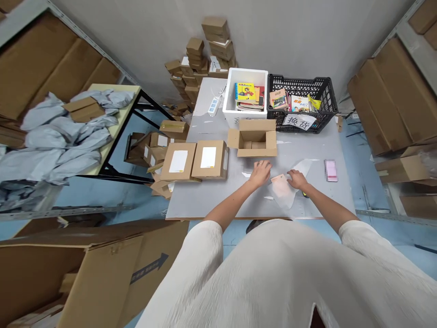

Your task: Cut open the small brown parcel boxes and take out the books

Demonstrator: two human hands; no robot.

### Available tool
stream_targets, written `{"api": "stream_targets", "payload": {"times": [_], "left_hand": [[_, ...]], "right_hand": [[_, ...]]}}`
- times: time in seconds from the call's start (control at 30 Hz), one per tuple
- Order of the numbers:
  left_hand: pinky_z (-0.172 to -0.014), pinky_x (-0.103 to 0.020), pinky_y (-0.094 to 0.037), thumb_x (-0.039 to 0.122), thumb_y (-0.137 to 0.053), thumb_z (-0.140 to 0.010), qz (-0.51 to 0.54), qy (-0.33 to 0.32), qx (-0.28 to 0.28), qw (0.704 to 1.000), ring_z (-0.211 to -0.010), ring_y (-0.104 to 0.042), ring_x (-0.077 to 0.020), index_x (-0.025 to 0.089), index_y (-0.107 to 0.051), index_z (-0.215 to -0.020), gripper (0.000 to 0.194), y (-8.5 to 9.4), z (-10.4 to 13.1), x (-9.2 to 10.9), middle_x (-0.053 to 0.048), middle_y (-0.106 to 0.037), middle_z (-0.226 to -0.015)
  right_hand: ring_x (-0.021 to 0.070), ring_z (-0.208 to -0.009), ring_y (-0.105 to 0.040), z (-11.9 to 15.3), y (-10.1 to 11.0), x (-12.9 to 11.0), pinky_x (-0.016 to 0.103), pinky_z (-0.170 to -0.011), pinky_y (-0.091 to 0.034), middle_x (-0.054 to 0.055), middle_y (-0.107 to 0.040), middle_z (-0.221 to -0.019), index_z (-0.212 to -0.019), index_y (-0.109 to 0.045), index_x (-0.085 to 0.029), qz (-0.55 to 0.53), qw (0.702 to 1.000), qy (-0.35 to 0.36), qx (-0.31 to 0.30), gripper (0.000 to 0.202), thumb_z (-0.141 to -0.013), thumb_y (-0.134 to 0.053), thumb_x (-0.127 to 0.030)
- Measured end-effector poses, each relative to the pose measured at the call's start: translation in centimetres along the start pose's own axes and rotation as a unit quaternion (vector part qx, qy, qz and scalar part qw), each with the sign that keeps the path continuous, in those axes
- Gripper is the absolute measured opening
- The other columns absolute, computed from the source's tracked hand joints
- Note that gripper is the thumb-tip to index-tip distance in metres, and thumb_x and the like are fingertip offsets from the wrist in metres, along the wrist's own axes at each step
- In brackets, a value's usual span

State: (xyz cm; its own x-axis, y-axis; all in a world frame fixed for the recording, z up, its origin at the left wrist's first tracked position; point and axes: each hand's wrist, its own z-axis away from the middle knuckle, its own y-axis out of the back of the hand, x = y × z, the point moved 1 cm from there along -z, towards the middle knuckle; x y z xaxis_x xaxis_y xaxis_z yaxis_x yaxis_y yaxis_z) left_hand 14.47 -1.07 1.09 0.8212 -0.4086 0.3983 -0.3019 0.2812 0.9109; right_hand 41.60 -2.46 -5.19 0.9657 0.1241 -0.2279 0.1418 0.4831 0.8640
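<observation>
A small pale-pink item, perhaps a booklet [281, 186], lies on the table, partly covered by a thin translucent wrapping sheet [289, 199]. My right hand [297, 180] is at its right side, fingers curled on the sheet. To the left of the item, my left hand [261, 173] is low over the tabletop, fingers apart and slightly bent, a ring on one of them; I see nothing held there. Just beyond the left hand stands an open cardboard box [257, 152] with its flaps out. Something yellow and black shows partly beneath my right wrist.
Two closed cartons [178, 173] with white labels sit at the table's left. At the back are a white bin [246, 73] and a black crate [329, 107], both holding books. A phone [331, 170] lies right. A large carton [112, 269] stands on the floor at lower left.
</observation>
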Motion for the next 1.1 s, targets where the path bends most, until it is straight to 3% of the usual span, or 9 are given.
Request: {"api": "stream_targets", "payload": {"times": [0.2, 0.33, 0.47, 0.67, 0.87, 1.0, 1.1], "left_hand": [[-0.116, -0.047, -0.048, 0.020, -0.046, -0.105, 0.064, 0.035, -0.109, 0.991, -0.131, -0.063, -0.0320, 0.022, -0.067, -0.142, 0.042, -6.6, 0.5, 3.6, -0.015, -0.067, -0.141], [-0.113, -0.044, -0.051, 0.024, -0.051, -0.105, 0.087, 0.054, -0.193, 0.976, -0.133, -0.066, -0.0315, 0.020, -0.061, -0.146, 0.042, -10.1, 1.4, 5.3, -0.015, -0.065, -0.149], [-0.111, -0.044, -0.053, 0.028, -0.053, -0.105, 0.094, 0.081, -0.251, 0.960, -0.134, -0.067, -0.0329, 0.018, -0.058, -0.147, 0.043, -12.4, 2.0, 6.3, -0.018, -0.065, -0.148], [-0.117, -0.048, -0.052, 0.026, -0.053, -0.103, 0.111, 0.095, -0.253, 0.956, -0.143, -0.063, -0.0354, 0.017, -0.054, -0.151, 0.049, -14.1, 2.3, 6.4, -0.022, -0.056, -0.161], [-0.135, -0.061, -0.027, 0.026, -0.065, -0.093, 0.077, 0.099, -0.247, 0.961, -0.172, -0.022, -0.0386, 0.018, -0.040, -0.164, 0.075, -14.9, 2.7, 4.6, -0.024, -0.022, -0.184], [-0.137, -0.060, -0.024, 0.027, -0.064, -0.095, 0.086, 0.116, -0.237, 0.961, -0.174, -0.019, -0.0361, 0.016, -0.035, -0.169, 0.080, -14.3, 1.7, 2.5, -0.024, -0.015, -0.186], [-0.136, -0.056, -0.029, 0.031, -0.065, -0.098, 0.105, 0.146, -0.221, 0.959, -0.173, -0.023, -0.0345, 0.017, -0.037, -0.168, 0.077, -13.9, 0.7, 1.3, -0.023, -0.020, -0.185]], "right_hand": [[0.0408, -0.144, -0.053, 2.1, -2.4, -0.3, 0.054, -0.119, -0.040, 0.021, -0.059, -0.156, -0.148, -0.064, -0.020, 0.001, 0.999, -0.023, -0.038, 0.051, -0.101, -0.069, -0.039], [0.0451, -0.154, -0.040, 2.6, -3.7, -0.4, 0.059, -0.123, -0.032, 0.024, -0.043, -0.169, -0.153, -0.056, -0.020, 0.018, 0.998, -0.051, -0.037, 0.073, -0.092, -0.081, -0.051], [0.0432, -0.146, -0.049, 2.9, -5.5, -0.5, 0.057, -0.118, -0.037, 0.023, -0.053, -0.159, -0.156, -0.050, -0.022, 0.011, 0.995, -0.054, -0.079, 0.073, -0.093, -0.079, -0.046], [0.0391, -0.145, -0.053, 2.6, -7.9, -0.9, 0.049, -0.116, -0.045, 0.023, -0.047, -0.167, -0.164, -0.044, -0.019, -0.062, 0.995, -0.014, -0.079, 0.075, -0.094, -0.069, -0.023], [0.0331, -0.151, -0.053, 0.9, -8.7, -0.8, 0.050, -0.127, -0.044, 0.020, -0.054, -0.165, -0.166, -0.047, -0.015, -0.204, 0.979, 0.002, -0.016, 0.077, -0.092, -0.064, -0.019], [0.0295, -0.136, -0.067, -0.6, -8.6, -1.4, 0.047, -0.122, -0.052, 0.019, -0.059, -0.161, -0.164, -0.053, -0.016, -0.284, 0.958, -0.029, 0.017, 0.074, -0.090, -0.063, -0.020], [0.0282, -0.127, -0.073, -1.5, -8.2, -2.1, 0.045, -0.117, -0.057, 0.019, -0.063, -0.156, -0.161, -0.057, -0.016, -0.313, 0.947, -0.057, 0.038, 0.071, -0.090, -0.063, -0.023]]}}
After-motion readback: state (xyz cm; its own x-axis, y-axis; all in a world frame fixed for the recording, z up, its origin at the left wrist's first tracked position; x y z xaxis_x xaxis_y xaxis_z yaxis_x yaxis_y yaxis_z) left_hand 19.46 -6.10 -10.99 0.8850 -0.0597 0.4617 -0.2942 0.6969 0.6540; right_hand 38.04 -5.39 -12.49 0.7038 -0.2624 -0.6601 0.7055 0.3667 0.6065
